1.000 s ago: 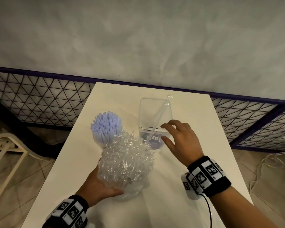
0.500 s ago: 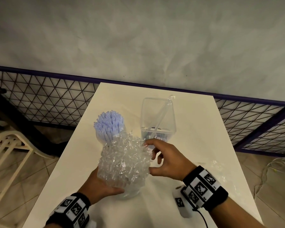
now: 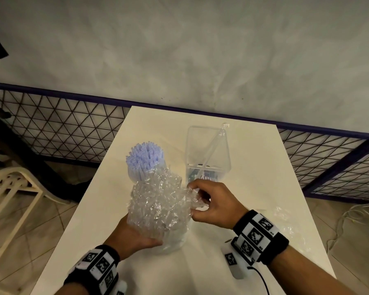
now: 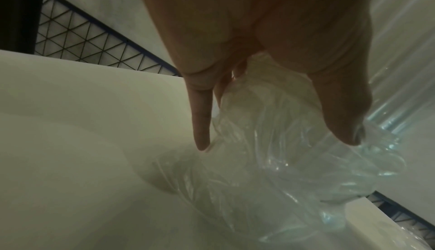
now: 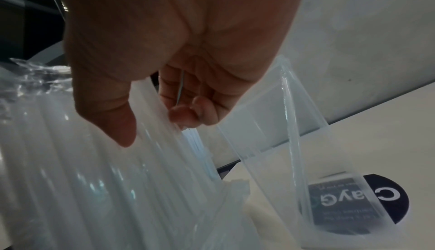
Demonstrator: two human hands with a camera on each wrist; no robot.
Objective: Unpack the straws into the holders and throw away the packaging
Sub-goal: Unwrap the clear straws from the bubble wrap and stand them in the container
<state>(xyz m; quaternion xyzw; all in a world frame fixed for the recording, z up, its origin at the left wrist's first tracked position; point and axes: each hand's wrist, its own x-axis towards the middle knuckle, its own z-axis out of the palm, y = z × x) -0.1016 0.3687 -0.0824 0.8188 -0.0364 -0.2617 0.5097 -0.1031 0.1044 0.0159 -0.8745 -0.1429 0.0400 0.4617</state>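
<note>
White surface (image 3: 254,188): left hand (image 3: 134,235) gripping wrapped-straw bundle (image 3: 158,205); right hand (image 3: 213,203) fingers pinching few straws. Best drawn straight upward, toward clear holder (image 3: 208,150).

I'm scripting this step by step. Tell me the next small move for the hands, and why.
Probably draw out the few straws the right hand is pinching and drop them into the clear holder just behind it. The left hand holds the bundle upright, and that holder has only one straw so far, while the blue straws are packed tight.
</note>
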